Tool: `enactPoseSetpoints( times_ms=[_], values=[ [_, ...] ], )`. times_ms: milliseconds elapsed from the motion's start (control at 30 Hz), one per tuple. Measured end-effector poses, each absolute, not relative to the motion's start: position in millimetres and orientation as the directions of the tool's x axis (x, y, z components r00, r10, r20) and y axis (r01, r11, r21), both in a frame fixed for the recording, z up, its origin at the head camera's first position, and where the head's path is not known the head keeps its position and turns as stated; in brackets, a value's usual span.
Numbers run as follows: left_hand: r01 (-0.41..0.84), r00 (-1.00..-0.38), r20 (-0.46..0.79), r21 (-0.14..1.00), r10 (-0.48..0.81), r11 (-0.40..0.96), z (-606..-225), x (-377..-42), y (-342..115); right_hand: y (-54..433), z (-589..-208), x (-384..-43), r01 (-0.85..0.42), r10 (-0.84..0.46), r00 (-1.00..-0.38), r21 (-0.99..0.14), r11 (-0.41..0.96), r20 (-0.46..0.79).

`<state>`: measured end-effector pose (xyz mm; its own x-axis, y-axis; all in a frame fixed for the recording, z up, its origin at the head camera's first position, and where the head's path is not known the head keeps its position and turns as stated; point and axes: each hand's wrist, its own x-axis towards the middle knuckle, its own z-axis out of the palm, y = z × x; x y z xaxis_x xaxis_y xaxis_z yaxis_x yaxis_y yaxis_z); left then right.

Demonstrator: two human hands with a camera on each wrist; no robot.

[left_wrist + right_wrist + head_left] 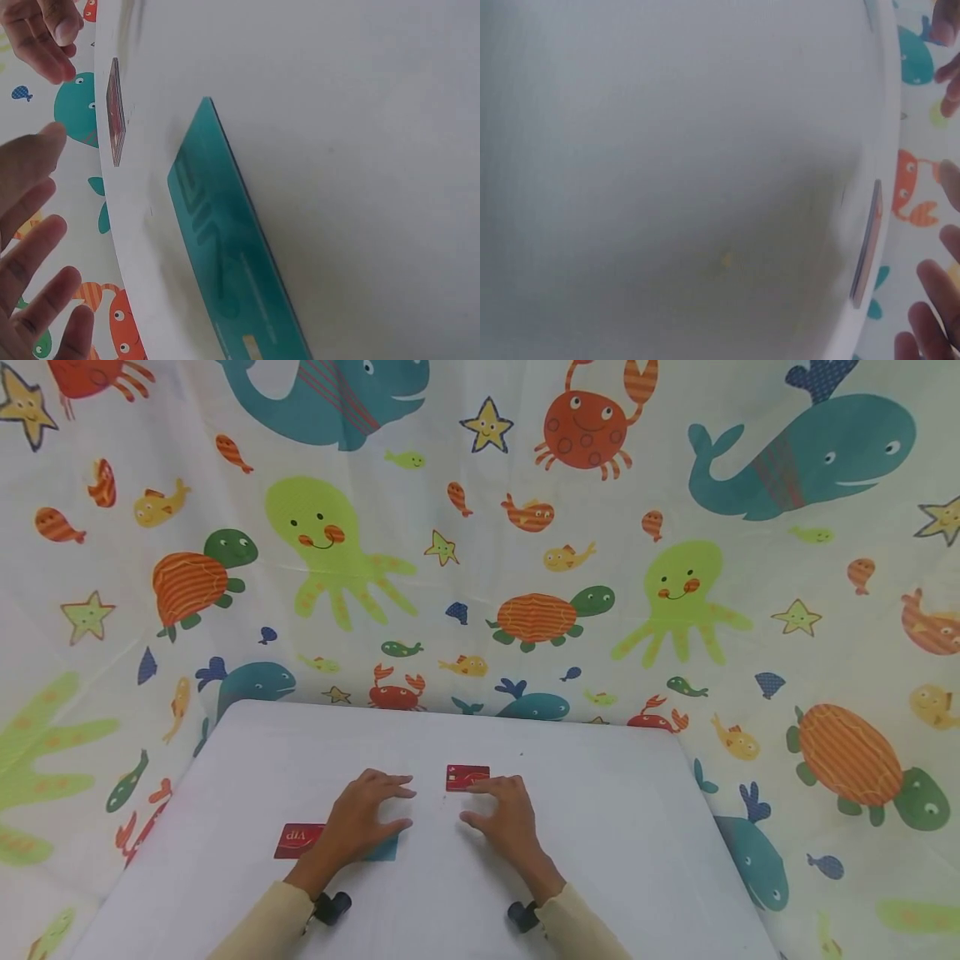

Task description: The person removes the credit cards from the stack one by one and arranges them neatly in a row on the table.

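Observation:
Both hands hover over the white table with nothing held. The left hand (358, 822) has its fingers spread, and it partly hides a teal card (386, 850) and a red card marked VIP (298, 838). Teal print shows close up on the same card (229, 240) in the left wrist view. Near the right hand's (508, 818) fingertips lies another red card (457, 773), its lower right edge covered by a finger in the head view. The right wrist view shows this card (868, 251) edge-on, apart from the right hand's fingers (939, 289).
The white tabletop (622, 835) extends around the cards, its far edge meeting a curtain (450, 593) printed with sea animals. Each wrist carries a small black camera, one on the left (332, 907) and one on the right (522, 917).

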<state>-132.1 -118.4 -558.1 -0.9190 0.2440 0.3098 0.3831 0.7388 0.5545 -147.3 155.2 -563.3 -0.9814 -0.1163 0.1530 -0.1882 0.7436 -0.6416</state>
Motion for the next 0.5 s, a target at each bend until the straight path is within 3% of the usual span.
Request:
enactPoseSetpoints(
  times_ms=[500],
  values=[
    [0.346, -0.936, 0.261, 0.557, 0.236, 0.755, -561, -153, -97, 174, -568, -166, -0.195, -0.123, -0.98, -0.631, 0.751, 0.157]
  ],
)
